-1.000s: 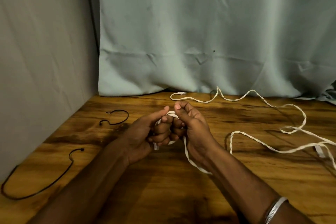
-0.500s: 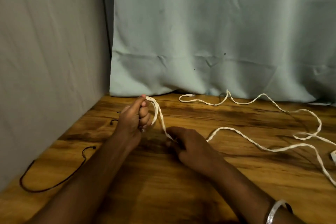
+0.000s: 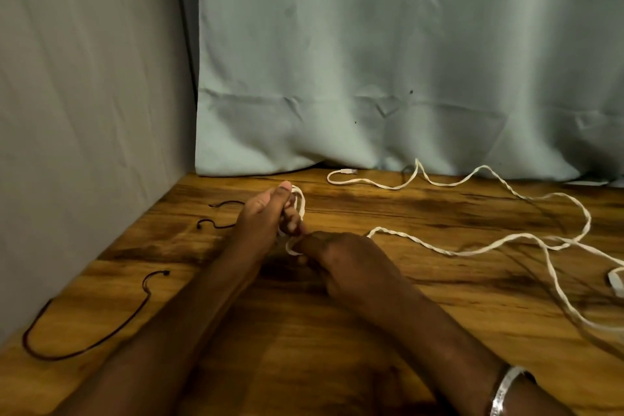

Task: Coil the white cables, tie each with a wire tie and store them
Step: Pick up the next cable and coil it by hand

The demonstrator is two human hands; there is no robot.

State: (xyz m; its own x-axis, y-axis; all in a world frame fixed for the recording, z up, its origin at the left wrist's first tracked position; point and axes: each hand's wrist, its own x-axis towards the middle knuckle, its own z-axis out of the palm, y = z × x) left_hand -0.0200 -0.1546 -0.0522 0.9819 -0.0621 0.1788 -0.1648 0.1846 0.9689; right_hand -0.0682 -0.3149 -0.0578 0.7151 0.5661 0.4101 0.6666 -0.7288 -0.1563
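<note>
Table point(image 3: 337, 365) showing glossy wood grain; curtain point(image 3: 371, 61) behind it looking matt cloth; bracelet point(image 3: 506, 388) gleaming, metal prob.

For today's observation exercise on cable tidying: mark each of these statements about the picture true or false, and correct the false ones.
1. The left hand holds loops of the white cable. True.
2. The whole cable is already coiled. False: most of it trails loose across the table to the right.
3. Two dark wire ties lie on the table to the left of the hands. True: one near the left hand, one nearer the camera.
4. A wire tie is wrapped round the coil. False: both ties lie untouched on the table.
5. The right hand rests idle, away from the cable. False: it grips the cable just below the left hand.
</note>
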